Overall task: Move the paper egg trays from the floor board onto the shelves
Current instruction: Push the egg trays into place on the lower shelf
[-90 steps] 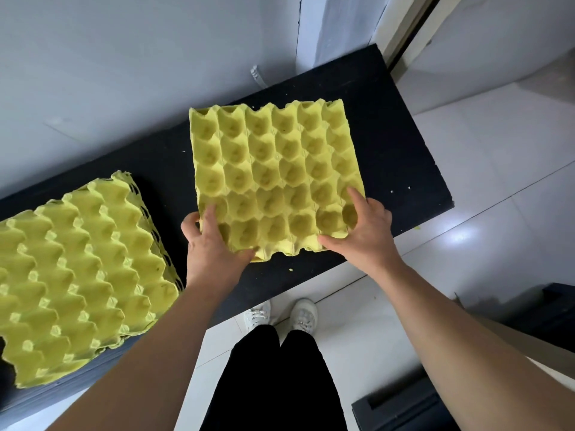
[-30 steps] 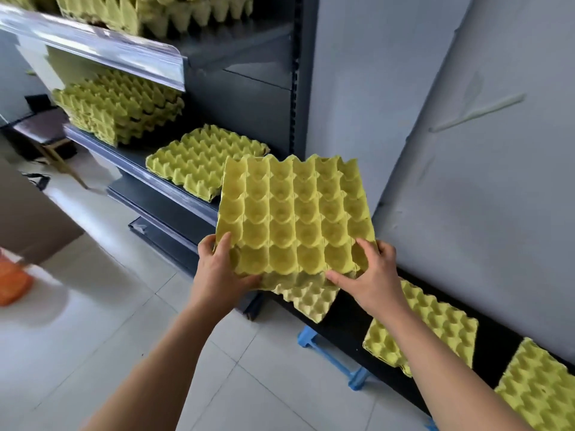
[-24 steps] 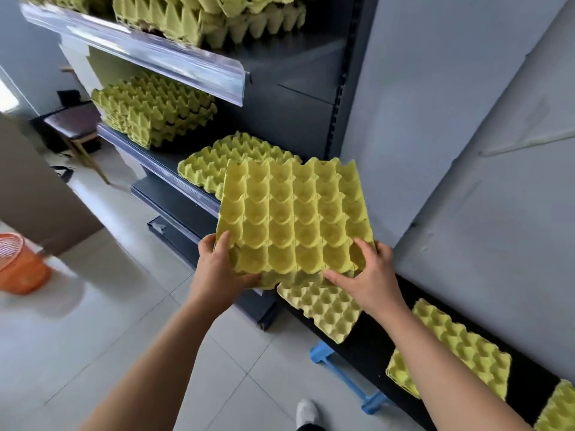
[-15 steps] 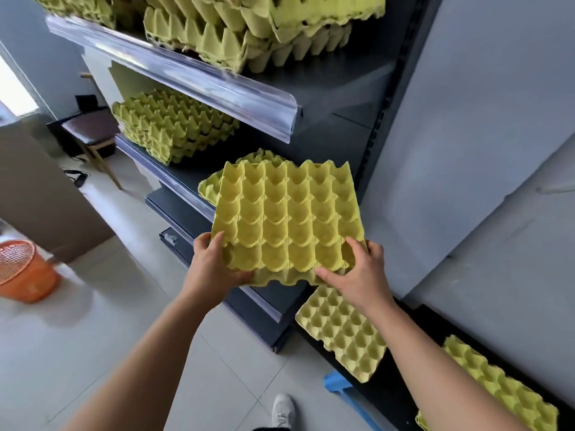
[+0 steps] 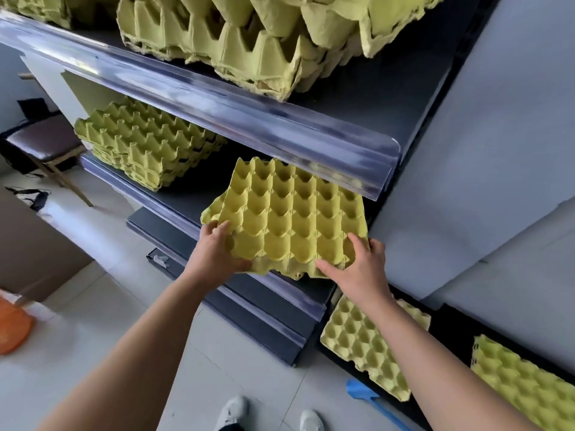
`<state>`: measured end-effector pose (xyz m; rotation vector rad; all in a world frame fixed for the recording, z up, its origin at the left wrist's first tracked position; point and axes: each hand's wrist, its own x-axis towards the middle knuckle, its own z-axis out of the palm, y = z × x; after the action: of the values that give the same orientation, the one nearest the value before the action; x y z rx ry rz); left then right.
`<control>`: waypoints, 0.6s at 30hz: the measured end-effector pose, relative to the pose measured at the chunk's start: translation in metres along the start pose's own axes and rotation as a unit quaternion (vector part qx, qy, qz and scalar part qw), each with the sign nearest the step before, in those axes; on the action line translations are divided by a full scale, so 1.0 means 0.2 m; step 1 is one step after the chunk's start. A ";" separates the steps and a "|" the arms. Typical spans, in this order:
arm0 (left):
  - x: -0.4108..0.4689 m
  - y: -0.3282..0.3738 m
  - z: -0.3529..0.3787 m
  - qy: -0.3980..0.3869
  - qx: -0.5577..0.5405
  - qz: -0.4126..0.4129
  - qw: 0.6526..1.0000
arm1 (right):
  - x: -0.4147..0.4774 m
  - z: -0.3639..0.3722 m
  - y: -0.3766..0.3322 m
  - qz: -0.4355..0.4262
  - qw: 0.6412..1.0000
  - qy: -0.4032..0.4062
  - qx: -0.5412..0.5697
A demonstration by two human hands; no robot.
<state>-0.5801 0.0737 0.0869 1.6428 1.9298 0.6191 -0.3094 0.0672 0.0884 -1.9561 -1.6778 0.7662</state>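
Note:
I hold a yellow paper egg tray cups-up by its near edge, with my left hand on the left corner and my right hand on the right corner. Its far end reaches under the upper shelf's clear front strip, above the middle shelf. It covers another tray lying there, whose edge shows at the left. A stack of trays sits further left on that shelf. More stacked trays fill the upper shelf. Two trays lie on the black floor board at lower right.
A grey wall panel stands right of the shelf unit. Lower dark shelves jut out below. A chair and an orange basket stand at the left on the white tiled floor. A blue support shows under the board. My shoes are at the bottom.
I turned from the floor board to the shelves, carrying the tray. Over the last second it moved forward and up, its far end now under the upper shelf's edge.

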 end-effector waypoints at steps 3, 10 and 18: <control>0.15 -0.04 -0.05 -0.035 0.007 0.032 0.999 | 0.00 0.09 -0.07 0.043 0.999 0.023 0.000; 0.44 -0.12 -0.13 -0.100 0.057 0.094 0.989 | 0.01 0.26 -0.19 0.122 0.989 0.077 0.006; 0.61 -0.21 -0.10 -0.138 0.074 0.134 0.979 | 0.05 0.38 -0.23 0.169 0.981 0.098 -0.005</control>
<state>-0.6388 0.1879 0.0630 1.9862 1.6020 0.3294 -0.3929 0.0827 0.0594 -2.2738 -1.2547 0.6542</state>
